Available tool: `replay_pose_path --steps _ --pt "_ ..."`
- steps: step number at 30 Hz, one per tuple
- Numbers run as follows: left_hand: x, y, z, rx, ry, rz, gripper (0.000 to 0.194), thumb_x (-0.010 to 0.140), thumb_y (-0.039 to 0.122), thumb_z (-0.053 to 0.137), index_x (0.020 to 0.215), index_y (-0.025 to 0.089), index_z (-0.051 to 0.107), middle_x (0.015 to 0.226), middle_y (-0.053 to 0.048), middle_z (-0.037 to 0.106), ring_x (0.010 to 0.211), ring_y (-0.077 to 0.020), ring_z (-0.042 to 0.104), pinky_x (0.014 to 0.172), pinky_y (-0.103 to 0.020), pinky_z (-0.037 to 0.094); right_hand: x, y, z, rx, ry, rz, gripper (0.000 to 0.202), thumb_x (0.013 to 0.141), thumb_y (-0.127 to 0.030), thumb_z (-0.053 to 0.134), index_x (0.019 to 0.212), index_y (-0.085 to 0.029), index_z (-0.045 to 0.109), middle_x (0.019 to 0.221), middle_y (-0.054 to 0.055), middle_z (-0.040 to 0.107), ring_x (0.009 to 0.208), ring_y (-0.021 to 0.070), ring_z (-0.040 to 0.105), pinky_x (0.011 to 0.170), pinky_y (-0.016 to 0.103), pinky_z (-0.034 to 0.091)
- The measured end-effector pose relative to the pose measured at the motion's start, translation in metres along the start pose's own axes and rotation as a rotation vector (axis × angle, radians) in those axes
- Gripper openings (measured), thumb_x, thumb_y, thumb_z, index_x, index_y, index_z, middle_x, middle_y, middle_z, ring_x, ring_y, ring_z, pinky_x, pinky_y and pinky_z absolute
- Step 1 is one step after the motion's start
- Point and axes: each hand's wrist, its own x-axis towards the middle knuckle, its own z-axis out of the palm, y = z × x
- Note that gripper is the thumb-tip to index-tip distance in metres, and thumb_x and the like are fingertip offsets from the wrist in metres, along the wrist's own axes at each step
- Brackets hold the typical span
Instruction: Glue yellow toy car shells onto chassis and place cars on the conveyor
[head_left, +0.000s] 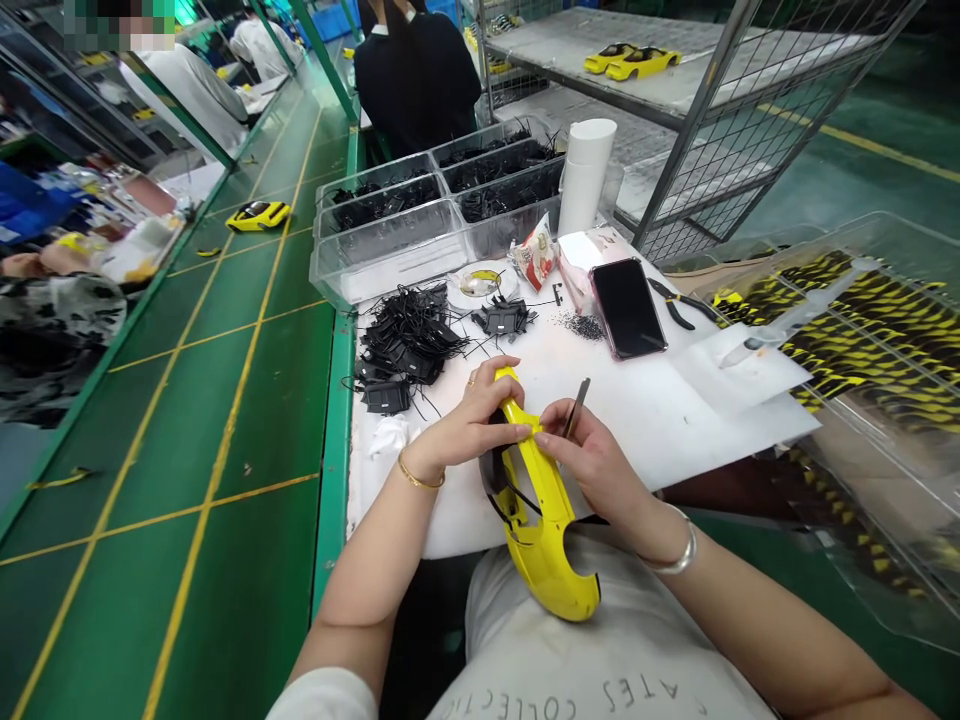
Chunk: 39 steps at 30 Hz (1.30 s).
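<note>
My left hand point(480, 420) grips a yellow toy car body point(551, 540) near its far end, the thumb lying across it. The body stands tilted on edge over the table's front edge and my lap, its window openings facing left. My right hand point(589, 450) is closed, with thumb and fingertips touching the upper side of the body. Out of that hand sticks a thin grey metal tool point(578, 402); its lower part is hidden in the fingers. Beyond my left hand lie a heap of black wired parts point(409, 335) and a smaller group of black parts point(506, 317).
A clear divided bin point(390, 250) holds black parts. Nearby are a white cylinder point(589, 175), a phone point(628, 308), pliers point(682, 302) and black bits point(583, 326). Yellow-black pieces fill a tray point(862, 300) at right. A green belt point(247, 400) carries a yellow car point(258, 216). People sit beyond.
</note>
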Motion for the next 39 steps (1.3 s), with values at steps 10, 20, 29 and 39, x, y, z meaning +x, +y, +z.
replay_pose_path --steps 10,20,29,39 --pt "0.005 -0.001 0.006 -0.16 0.186 -0.035 0.036 0.095 0.042 0.04 0.075 0.019 0.058 0.115 -0.008 0.052 0.128 -0.0235 0.038 0.113 -0.036 0.025 0.009 0.006 0.002 -0.07 0.001 0.031 0.045 0.068 -0.051 0.076 0.092 -0.025 0.048 0.076 -0.004 0.045 0.066 0.0135 0.044 0.061 0.029 0.04" --pt "0.024 -0.006 0.002 -0.603 0.344 -0.145 0.038 0.054 0.014 0.072 0.086 0.019 0.052 0.084 0.003 0.051 0.078 -0.0108 0.05 0.074 -0.023 0.042 -0.002 0.012 -0.131 -1.542 0.26 -0.492 0.031 0.094 -0.028 0.046 0.114 -0.015 0.066 0.09 0.013 0.055 0.081 0.0283 0.052 0.07 0.044 0.047" --pt "0.085 0.009 0.013 -0.162 -0.667 -0.36 0.035 0.062 0.026 0.067 0.096 0.023 0.063 0.087 0.001 0.067 0.081 -0.021 0.064 0.071 -0.032 0.052 -0.024 -0.028 -0.169 -1.041 0.857 -0.893 0.03 0.085 -0.027 0.065 0.113 -0.019 0.057 0.112 0.014 0.055 0.108 0.0285 0.055 0.092 0.051 0.049" --pt "-0.036 0.017 -0.017 0.358 0.027 -0.043 0.052 0.093 0.043 0.053 0.142 0.029 0.042 0.145 -0.009 0.045 0.135 -0.0282 0.044 0.114 -0.044 0.036 0.018 -0.038 -0.174 -0.506 0.683 -0.75 0.047 0.087 -0.04 0.064 0.126 -0.018 0.052 0.125 0.015 0.06 0.114 0.0249 0.06 0.102 0.048 0.044"
